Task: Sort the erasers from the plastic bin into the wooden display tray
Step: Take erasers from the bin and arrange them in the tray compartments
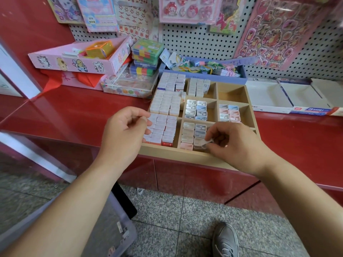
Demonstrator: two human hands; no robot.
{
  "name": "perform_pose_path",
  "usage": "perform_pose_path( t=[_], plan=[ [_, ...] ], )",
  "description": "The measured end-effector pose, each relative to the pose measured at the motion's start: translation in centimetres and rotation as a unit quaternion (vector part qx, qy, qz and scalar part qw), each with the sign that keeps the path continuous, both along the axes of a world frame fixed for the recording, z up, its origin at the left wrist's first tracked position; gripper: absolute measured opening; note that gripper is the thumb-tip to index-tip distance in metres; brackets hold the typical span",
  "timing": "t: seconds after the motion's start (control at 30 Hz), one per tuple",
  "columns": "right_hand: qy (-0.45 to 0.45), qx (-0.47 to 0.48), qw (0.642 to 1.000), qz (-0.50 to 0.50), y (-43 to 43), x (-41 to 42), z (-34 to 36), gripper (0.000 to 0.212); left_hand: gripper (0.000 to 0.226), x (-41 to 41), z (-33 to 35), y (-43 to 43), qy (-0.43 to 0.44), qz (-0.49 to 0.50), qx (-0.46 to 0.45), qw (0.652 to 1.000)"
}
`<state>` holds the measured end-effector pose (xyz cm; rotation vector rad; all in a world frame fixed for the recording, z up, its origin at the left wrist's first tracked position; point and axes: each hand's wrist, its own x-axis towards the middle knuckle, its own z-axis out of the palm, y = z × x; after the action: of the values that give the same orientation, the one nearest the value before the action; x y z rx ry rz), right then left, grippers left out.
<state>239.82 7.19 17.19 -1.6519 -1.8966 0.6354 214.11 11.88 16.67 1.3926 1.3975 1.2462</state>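
A wooden display tray [185, 156] with several compartments sits on the red counter, most of them filled with rows of small boxed erasers [165, 102]. My right hand [235, 145] hovers over the near middle compartment and pinches a clear-wrapped eraser [206, 142] at its front row. My left hand [124, 132] hangs with loosely curled fingers over the near left compartment, its fingertips by the white erasers [163, 128]; it holds nothing I can see. The clear plastic bin [115, 229] stands on the floor at lower left with a few erasers inside.
Empty white cardboard boxes [269, 97] lie right of the tray. A pink box [78, 58], stacked colourful cases [146, 56] and a blue tray of trinkets [204, 69] crowd the back. Sticker sheets hang on the pegboard [194, 39]. My grey shoe [226, 240] is on the granite floor.
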Motion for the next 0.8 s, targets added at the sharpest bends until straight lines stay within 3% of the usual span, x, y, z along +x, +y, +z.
perform_pose_path(
  t=[0.1, 0.33, 0.47, 0.67, 0.8],
  plan=[
    [0.027, 0.003, 1.0, -0.009, -0.2, -0.2, 0.2, 0.01, 0.027, -0.1, 0.0, 0.1, 0.011, 0.003, 0.007, 1.0],
    [-0.066, 0.016, 0.997, 0.048, -0.3, -0.5, 0.6, 0.005, 0.019, -0.9, -0.7, 0.5, 0.068, 0.061, 0.0, 0.996],
    [-0.122, 0.037, 0.991, 0.028, -0.3, -0.7, 0.6, 0.003, 0.011, -0.9, -0.9, 0.4, 0.103, 0.059, -0.032, 0.992],
    [-0.133, -0.002, 0.991, -0.003, -0.7, -1.3, 0.6, 0.01, 0.025, -0.6, -1.3, -0.1, 0.141, 0.019, -0.078, 0.987],
    [-0.141, -0.015, 0.99, 0.007, -0.8, -2.0, 0.2, 0.02, 0.02, -0.6, -1.6, 0.0, 0.154, 0.009, -0.079, 0.985]
  ],
)
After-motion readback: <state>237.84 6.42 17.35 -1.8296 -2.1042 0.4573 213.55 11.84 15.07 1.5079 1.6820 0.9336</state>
